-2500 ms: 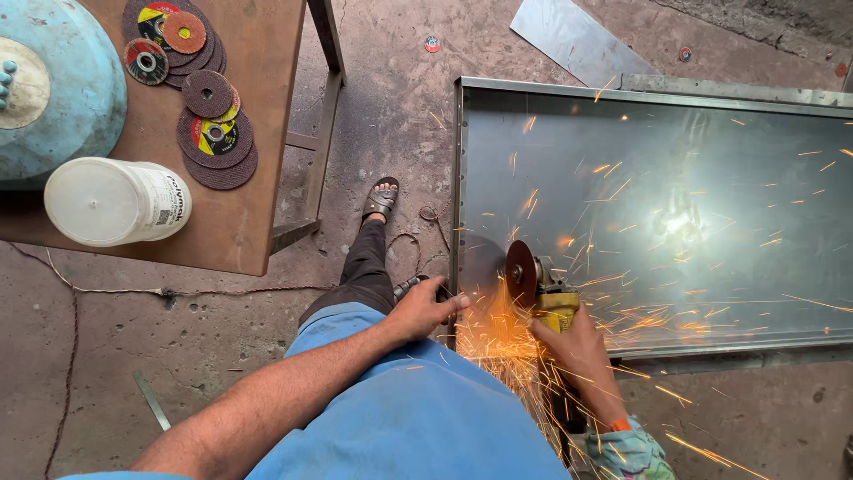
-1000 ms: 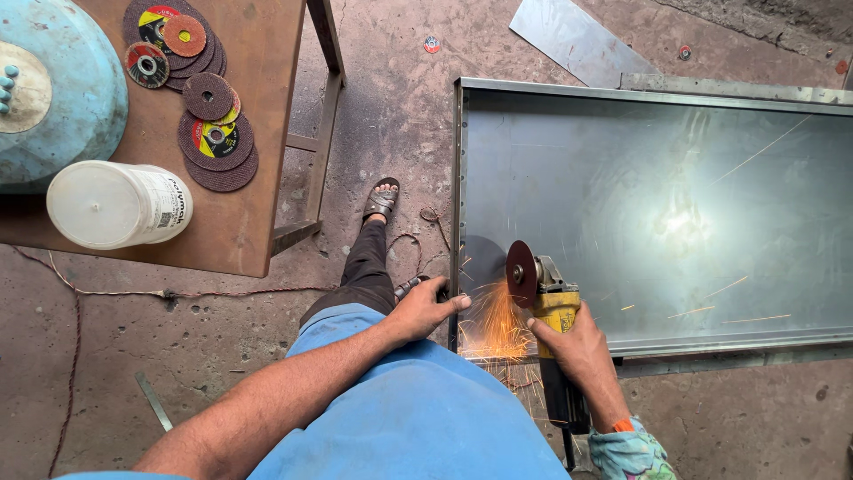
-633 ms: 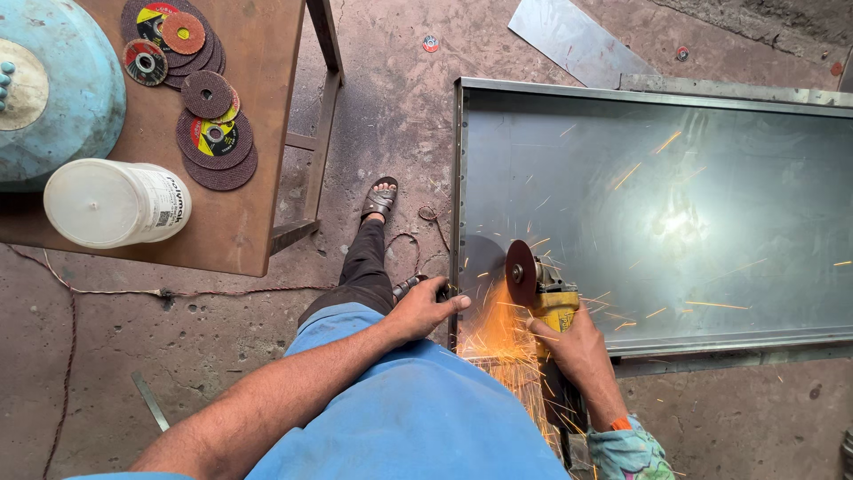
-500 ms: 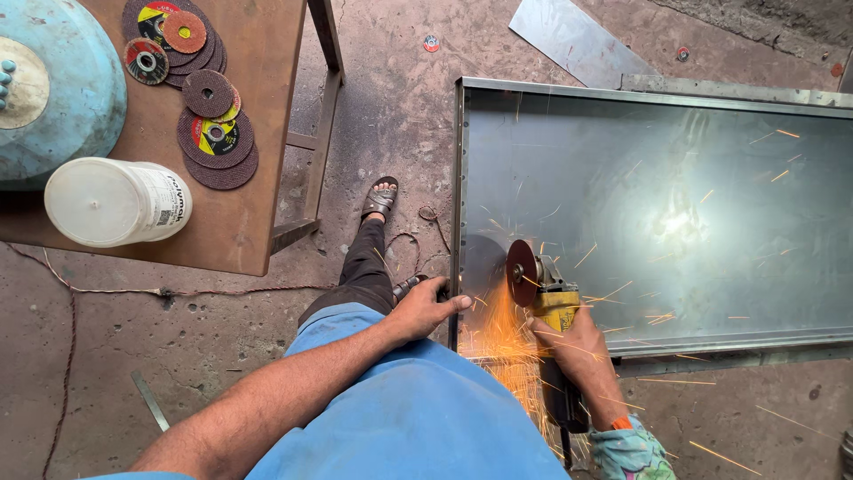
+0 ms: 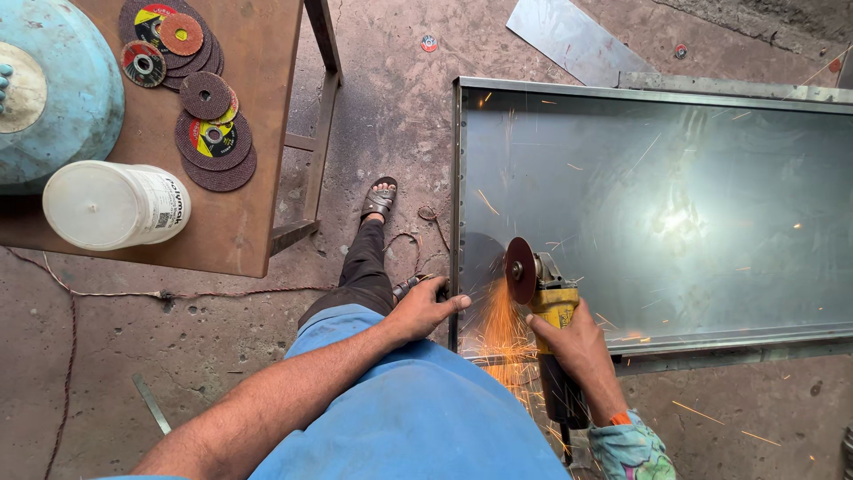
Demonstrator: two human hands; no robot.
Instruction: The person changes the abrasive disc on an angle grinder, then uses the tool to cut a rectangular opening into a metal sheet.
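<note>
Both hands are busy, the right hand (image 5: 576, 345) clamped around the yellow angle grinder (image 5: 544, 293) whose disc throws sparks at the near-left corner of the sheet-metal panel (image 5: 657, 204) on the floor, the left hand (image 5: 425, 308) pressing its edge; grinding looks unfinished.

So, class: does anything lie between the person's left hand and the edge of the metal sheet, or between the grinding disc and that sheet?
Nothing visible does. The left hand rests right at the metal sheet edge, and the grinding disc of the angle grinder, held by the right hand, meets the sheet directly, throwing sparks.
</note>
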